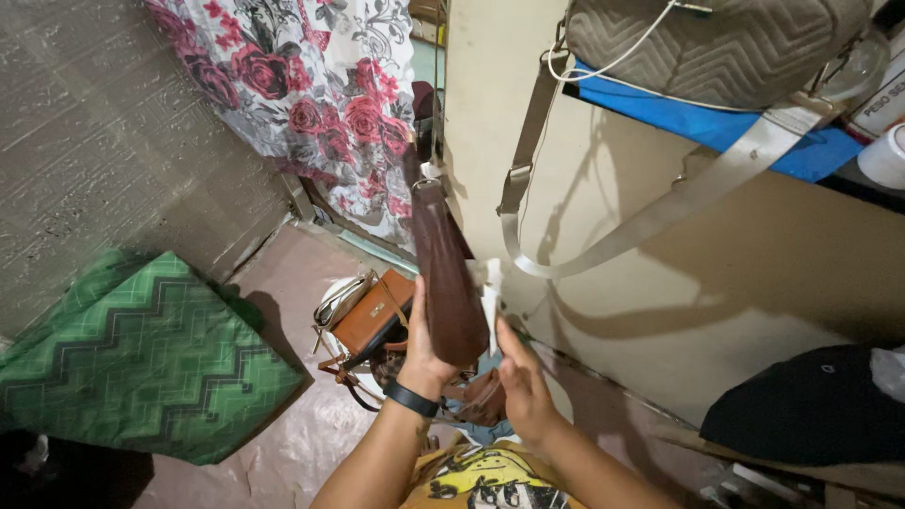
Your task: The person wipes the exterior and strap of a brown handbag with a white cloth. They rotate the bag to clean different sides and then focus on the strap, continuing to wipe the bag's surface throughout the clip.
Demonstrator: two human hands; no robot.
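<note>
A dark brown leather bag (445,278) hangs down in front of the beige wall, seen edge-on. My left hand (421,344), with a black band on its wrist, presses flat against the bag's left side. My right hand (521,377) is at the bag's lower right, fingers spread, next to a white tag (490,300) hanging beside the bag. Neither hand closes around the bag. Below them lies a tan brown handbag (375,316) with metal fittings on a white round object.
A grey quilted bag (707,42) sits on a blue shelf (754,132), its long strap (650,221) looping down the wall. A floral curtain (311,94) hangs at the back. A green zigzag cushion (141,358) lies left. A black item (811,405) rests right.
</note>
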